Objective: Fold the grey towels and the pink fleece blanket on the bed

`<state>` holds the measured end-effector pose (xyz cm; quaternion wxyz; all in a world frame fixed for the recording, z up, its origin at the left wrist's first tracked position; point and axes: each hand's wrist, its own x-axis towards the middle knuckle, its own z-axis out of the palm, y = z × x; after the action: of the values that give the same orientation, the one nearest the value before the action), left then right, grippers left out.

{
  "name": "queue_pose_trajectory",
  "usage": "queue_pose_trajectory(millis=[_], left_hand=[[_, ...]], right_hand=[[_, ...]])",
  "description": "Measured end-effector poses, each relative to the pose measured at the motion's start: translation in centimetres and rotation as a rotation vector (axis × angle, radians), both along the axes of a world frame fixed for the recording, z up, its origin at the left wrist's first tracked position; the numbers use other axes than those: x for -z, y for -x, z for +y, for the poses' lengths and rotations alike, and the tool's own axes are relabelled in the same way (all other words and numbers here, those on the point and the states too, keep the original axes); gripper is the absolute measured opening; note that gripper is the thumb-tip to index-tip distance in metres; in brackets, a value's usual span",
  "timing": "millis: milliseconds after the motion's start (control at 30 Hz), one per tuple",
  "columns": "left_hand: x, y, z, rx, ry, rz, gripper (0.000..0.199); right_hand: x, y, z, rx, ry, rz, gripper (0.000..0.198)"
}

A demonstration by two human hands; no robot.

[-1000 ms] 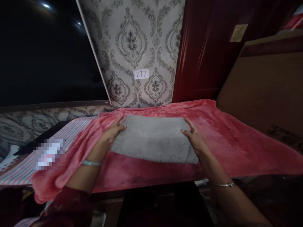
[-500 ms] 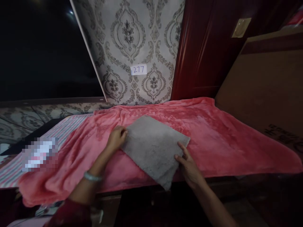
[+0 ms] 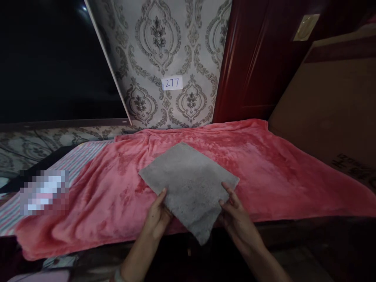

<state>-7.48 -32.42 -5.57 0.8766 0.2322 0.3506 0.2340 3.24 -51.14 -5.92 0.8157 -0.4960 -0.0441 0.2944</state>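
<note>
While left hand [image 3: 158, 217] and right hand [image 3: 239, 219] hold gray cloth [image 3: 190, 182], a cardboard box [image 3: 331, 109] hides its contents.

Left hand [image 3: 159, 213], one: held at the counter's [image 3: 282, 223] near edge, thumb raised, fingers curled beneath. Right hand [image 3: 238, 216], one: held opposite, thumb and index finger extended, pinch closed. Left forearm [image 3: 139, 252] and right forearm [image 3: 266, 258]: angled inward.
</note>
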Motion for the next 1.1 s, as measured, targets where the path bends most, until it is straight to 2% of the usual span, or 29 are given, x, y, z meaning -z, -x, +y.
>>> queue_pose_trajectory(millis=[67,133,200,267,333,433,500,567,700,933,1100], left_hand=[[-0.5,-0.7,0.1,-0.058,0.030,0.079,0.026],[-0.4,-0.7,0.2,-0.054,0.002,0.101,0.027],[-0.1,-0.2,0.3,-0.037,-0.029,0.103,0.028],[0.3,0.3,0.4,-0.018,-0.047,0.094,0.032],[0.6,0.5,0.5,-0.009,-0.068,0.071,0.038],[0.6,0.6,0.4,-0.012,-0.084,0.052,0.043],[0.4,0.5,0.2,-0.023,-0.072,0.059,0.042],[0.1,0.5,0.0,-0.038,-0.060,0.068,0.040],[-0.2,0.5,-0.2,-0.065,-0.048,0.068,0.038],[0.1,0.1,-0.2,-0.120,-0.001,0.080,0.033],[-0.6,0.1,-0.2,-0.133,0.035,0.107,0.031]], right_hand=[[0.9,0.3,-1.2,-0.052,0.029,0.001,0.086],[1.9,-0.6,-2.8,-0.124,0.143,-0.082,0.082],[2.5,-2.8,-4.3,-0.117,0.317,-0.281,0.066],[2.6,-6.1,-5.0,-0.006,0.459,-0.559,0.045],[2.2,-9.8,-4.2,0.097,0.516,-0.807,0.035],[0.9,-15.0,-0.5,0.074,0.593,-0.968,0.034],[0.1,-17.5,2.6,-0.014,0.681,-0.962,0.031],[-0.5,-19.2,5.3,-0.164,0.741,-0.907,0.024],[-0.9,-20.9,8.7,-0.403,0.762,-0.806,0.025],[-1.9,-21.3,10.0,-0.600,0.761,-0.689,0.026],[-1.6,-20.5,9.5,-0.826,0.564,-0.289,0.039]])
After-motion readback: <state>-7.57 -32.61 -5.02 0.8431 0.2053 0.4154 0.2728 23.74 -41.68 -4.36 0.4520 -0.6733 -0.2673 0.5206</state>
